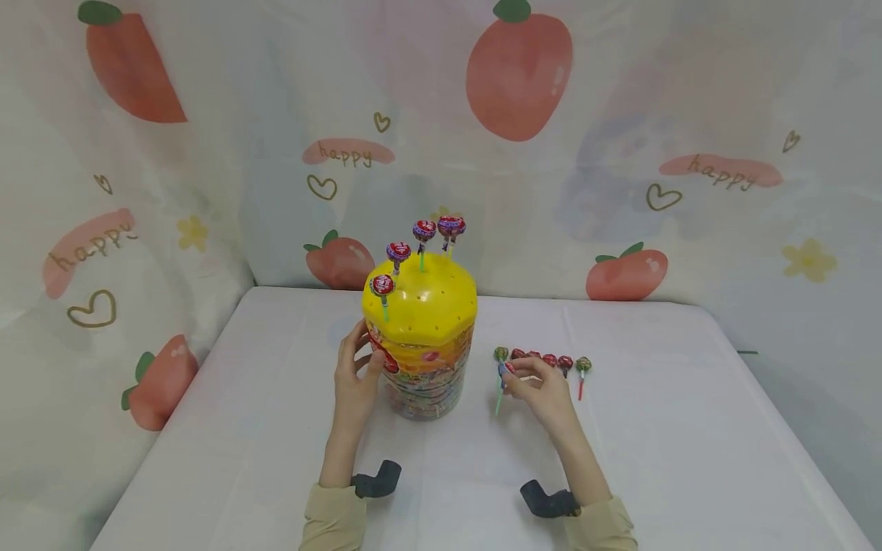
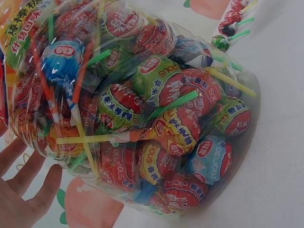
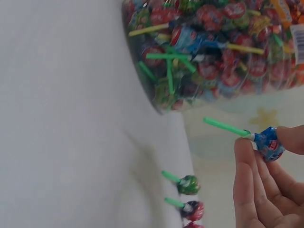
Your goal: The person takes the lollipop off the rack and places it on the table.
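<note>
A clear plastic jar (image 1: 427, 394) full of wrapped lollipops (image 2: 159, 80) stands upright, topped by a yellow lid (image 1: 430, 302) dotted with small holes. Several lollipops in red and purple wrappers (image 1: 424, 229) stick up from the left and back of this lid. My left hand (image 1: 354, 379) rests against the jar's left side, its fingers spread in the left wrist view. To the right of the jar, my right hand (image 1: 547, 394) pinches a blue-wrapped lollipop (image 3: 269, 142) by its candy head. In the head view its green stick points down towards the table.
A row of several lollipops (image 1: 565, 362) lies on the white table (image 1: 654, 444), behind and beside my right hand. Behind the table hangs a pale curtain (image 1: 427, 76) printed with fruit. Black wrist mounts (image 1: 377, 480) sit below both hands.
</note>
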The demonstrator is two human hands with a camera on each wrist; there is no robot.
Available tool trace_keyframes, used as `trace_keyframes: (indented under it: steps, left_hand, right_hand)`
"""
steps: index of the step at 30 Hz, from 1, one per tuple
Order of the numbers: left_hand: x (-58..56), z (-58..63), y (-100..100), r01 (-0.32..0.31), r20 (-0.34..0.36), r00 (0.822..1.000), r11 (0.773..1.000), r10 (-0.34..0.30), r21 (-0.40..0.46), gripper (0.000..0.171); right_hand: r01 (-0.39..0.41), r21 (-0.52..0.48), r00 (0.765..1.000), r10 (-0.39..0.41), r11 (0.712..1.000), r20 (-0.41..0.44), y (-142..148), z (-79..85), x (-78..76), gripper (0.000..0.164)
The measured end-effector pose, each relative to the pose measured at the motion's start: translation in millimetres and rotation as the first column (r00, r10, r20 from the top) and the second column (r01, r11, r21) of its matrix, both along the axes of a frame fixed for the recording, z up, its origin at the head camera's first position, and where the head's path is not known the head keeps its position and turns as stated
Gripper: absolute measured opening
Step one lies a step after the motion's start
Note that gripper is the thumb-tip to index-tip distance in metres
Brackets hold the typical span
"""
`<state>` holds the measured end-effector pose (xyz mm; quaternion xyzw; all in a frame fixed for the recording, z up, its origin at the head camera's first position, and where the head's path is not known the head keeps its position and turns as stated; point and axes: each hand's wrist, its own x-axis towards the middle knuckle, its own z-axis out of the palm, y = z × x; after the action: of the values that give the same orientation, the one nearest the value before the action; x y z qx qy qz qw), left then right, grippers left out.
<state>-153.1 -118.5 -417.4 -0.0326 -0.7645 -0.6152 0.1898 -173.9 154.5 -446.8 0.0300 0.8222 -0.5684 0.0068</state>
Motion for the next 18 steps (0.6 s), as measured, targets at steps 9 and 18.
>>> trace_keyframes:
  steps: [9, 18]
  left_hand:
    - [-11.9, -19.7, -3.5, -0.007, 0.001, 1.0, 1.0, 0.007, 0.009, 0.055]
    - [-20.9, -35.7, -6.7, -0.017, 0.002, 1.0, 1.0, 0.017, 0.014, 0.056]
  right_hand:
    - [-0.041, 0.012, 0.997, 0.04, 0.999, 0.066, 8.7, -17.1, -6.3, 0.033]
    - [-0.091, 0.089, 0.986, 0.077, 0.992, 0.15, 11.2, -33.8, -11.6, 0.032]
